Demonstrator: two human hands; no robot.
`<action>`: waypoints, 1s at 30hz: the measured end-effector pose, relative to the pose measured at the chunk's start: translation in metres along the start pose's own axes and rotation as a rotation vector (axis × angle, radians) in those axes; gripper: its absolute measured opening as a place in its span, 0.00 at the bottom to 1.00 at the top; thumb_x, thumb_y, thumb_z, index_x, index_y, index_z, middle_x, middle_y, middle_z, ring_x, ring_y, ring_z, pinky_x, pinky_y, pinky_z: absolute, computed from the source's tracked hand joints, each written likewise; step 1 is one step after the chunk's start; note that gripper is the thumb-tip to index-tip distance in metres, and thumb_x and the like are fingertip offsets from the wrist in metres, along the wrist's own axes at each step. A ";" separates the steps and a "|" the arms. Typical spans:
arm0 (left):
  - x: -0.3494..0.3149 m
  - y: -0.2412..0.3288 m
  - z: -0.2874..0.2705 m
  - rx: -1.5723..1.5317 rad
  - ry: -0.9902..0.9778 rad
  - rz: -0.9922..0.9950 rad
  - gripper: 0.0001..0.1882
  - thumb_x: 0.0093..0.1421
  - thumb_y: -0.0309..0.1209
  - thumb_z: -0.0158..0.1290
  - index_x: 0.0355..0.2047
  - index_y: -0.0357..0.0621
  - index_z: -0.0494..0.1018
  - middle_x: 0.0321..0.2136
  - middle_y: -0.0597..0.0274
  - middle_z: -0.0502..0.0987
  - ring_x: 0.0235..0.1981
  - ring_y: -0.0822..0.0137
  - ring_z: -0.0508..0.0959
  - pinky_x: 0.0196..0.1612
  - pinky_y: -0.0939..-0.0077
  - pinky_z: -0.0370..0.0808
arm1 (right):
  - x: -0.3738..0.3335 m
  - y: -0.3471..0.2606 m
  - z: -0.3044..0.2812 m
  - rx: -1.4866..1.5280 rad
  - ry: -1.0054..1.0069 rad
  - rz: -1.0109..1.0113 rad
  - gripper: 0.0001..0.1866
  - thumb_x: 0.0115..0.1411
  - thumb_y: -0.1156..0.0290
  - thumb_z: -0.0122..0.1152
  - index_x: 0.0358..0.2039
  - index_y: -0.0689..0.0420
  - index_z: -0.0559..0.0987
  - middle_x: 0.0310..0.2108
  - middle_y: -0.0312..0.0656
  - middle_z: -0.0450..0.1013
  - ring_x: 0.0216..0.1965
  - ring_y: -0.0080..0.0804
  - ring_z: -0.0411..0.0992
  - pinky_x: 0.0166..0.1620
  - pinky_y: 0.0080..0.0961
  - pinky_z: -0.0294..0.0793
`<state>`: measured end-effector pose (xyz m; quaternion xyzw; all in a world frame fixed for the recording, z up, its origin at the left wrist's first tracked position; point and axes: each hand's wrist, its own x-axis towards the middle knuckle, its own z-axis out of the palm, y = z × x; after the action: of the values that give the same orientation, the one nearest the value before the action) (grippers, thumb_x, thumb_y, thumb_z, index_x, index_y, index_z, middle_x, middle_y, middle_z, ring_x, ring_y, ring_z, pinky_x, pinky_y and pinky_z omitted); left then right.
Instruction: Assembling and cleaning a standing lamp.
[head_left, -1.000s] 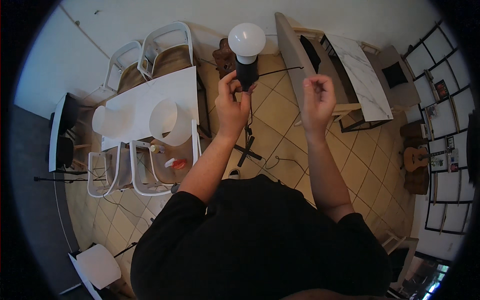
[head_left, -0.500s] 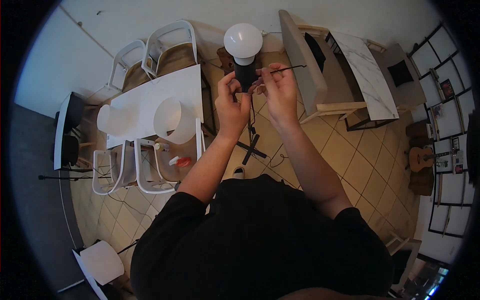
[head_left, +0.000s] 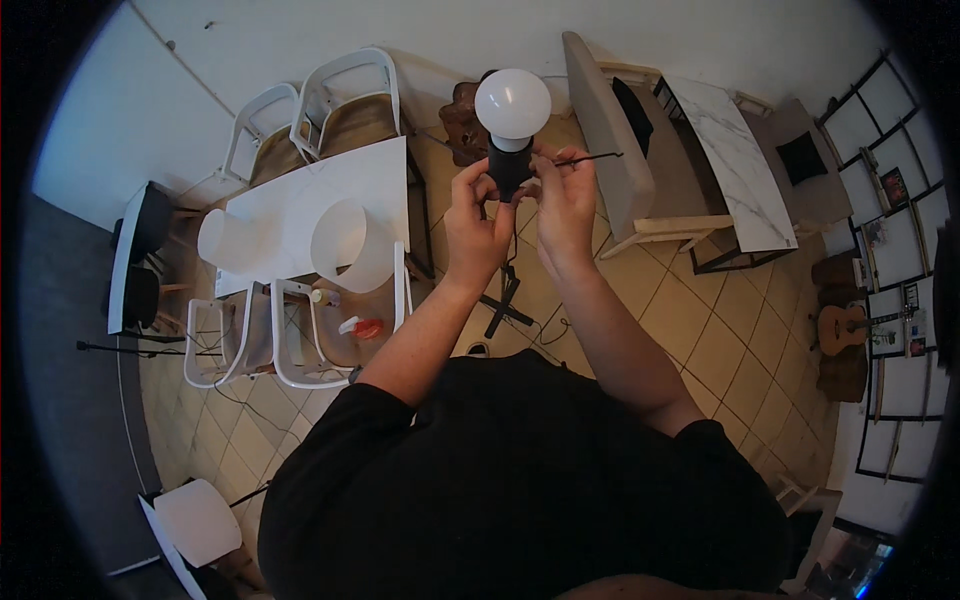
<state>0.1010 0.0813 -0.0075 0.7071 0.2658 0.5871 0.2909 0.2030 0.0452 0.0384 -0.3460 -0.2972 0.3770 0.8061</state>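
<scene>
A round white light bulb point(head_left: 513, 102) sits in a black lamp socket point(head_left: 510, 170) at the top of a stand whose dark crossed foot point(head_left: 507, 305) rests on the floor. My left hand point(head_left: 478, 228) closes round the socket's left side, its thumb near the bottom. On the other side, my right hand point(head_left: 567, 212) pinches with thumb and fingers close against the socket. Out of that hand, to the right, sticks a thin black rod point(head_left: 603, 156) with a small bend at its tip. The fingertips partly hide where the rod and socket meet.
Left stands a white table point(head_left: 285, 190) bearing two white drum lampshades point(head_left: 352, 245), with white chairs point(head_left: 350, 100) around it. A red and white item point(head_left: 362, 327) lies on a near chair. To the right are a beige bench point(head_left: 610, 140) and a marble-topped table point(head_left: 735, 170). A cable runs across the floor.
The bulb, socket and both hands have shifted slightly right and nearer to me in the picture. The bulb leans a little more to the right. Both hands keep their hold.
</scene>
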 end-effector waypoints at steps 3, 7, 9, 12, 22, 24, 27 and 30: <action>-0.001 0.002 -0.003 0.005 0.002 -0.021 0.25 0.62 0.20 0.60 0.56 0.32 0.61 0.39 0.50 0.83 0.39 0.69 0.82 0.41 0.79 0.77 | -0.003 0.006 -0.001 0.035 -0.013 0.006 0.10 0.70 0.78 0.49 0.46 0.55 0.59 0.51 0.50 0.75 0.43 0.25 0.73 0.43 0.23 0.75; 0.001 0.005 -0.009 0.005 0.013 -0.036 0.26 0.62 0.21 0.61 0.56 0.33 0.61 0.38 0.52 0.83 0.37 0.71 0.82 0.39 0.80 0.76 | -0.002 -0.010 -0.007 -0.066 -0.055 0.204 0.14 0.71 0.72 0.53 0.53 0.55 0.62 0.51 0.47 0.75 0.45 0.25 0.74 0.41 0.24 0.74; 0.005 0.005 -0.010 0.032 0.007 0.002 0.26 0.61 0.21 0.61 0.56 0.34 0.62 0.36 0.53 0.83 0.35 0.72 0.81 0.38 0.81 0.76 | -0.005 -0.034 -0.012 -0.149 -0.071 0.392 0.22 0.69 0.68 0.59 0.60 0.54 0.64 0.50 0.43 0.75 0.44 0.25 0.74 0.38 0.26 0.73; 0.010 0.004 -0.011 -0.005 0.061 0.022 0.26 0.60 0.21 0.62 0.55 0.35 0.63 0.32 0.54 0.81 0.33 0.69 0.81 0.38 0.77 0.76 | -0.016 -0.084 -0.017 -0.869 -0.416 0.567 0.37 0.66 0.66 0.64 0.71 0.53 0.58 0.55 0.42 0.73 0.38 0.25 0.75 0.36 0.24 0.73; 0.009 0.010 -0.004 -0.023 0.088 -0.042 0.25 0.60 0.21 0.62 0.55 0.36 0.64 0.30 0.54 0.80 0.32 0.67 0.82 0.38 0.75 0.77 | -0.013 -0.080 -0.006 -1.496 -0.431 -0.335 0.44 0.54 0.78 0.61 0.72 0.55 0.58 0.71 0.46 0.58 0.35 0.40 0.78 0.36 0.32 0.79; 0.010 0.010 -0.005 -0.011 0.088 -0.043 0.25 0.60 0.21 0.62 0.55 0.36 0.64 0.30 0.53 0.81 0.32 0.67 0.82 0.38 0.75 0.77 | -0.011 -0.077 -0.012 -1.170 -0.202 -0.624 0.45 0.53 0.79 0.61 0.72 0.53 0.57 0.71 0.44 0.58 0.37 0.44 0.78 0.37 0.34 0.80; 0.010 0.010 -0.005 -0.017 0.061 -0.072 0.25 0.62 0.23 0.61 0.56 0.35 0.63 0.33 0.53 0.83 0.34 0.70 0.83 0.36 0.79 0.77 | -0.012 -0.073 -0.016 -1.587 -0.535 -0.341 0.44 0.53 0.78 0.60 0.72 0.53 0.58 0.71 0.43 0.57 0.39 0.46 0.79 0.38 0.37 0.80; 0.010 0.012 -0.004 -0.018 0.048 -0.023 0.25 0.62 0.23 0.61 0.56 0.35 0.63 0.34 0.54 0.84 0.34 0.72 0.83 0.35 0.81 0.76 | -0.013 -0.073 -0.017 -1.356 -0.360 -0.379 0.44 0.53 0.76 0.61 0.71 0.54 0.59 0.71 0.42 0.58 0.42 0.46 0.79 0.41 0.37 0.80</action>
<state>0.0987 0.0805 0.0087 0.6871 0.2755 0.6027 0.2978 0.2377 -0.0061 0.0825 -0.6447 -0.6486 0.0147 0.4043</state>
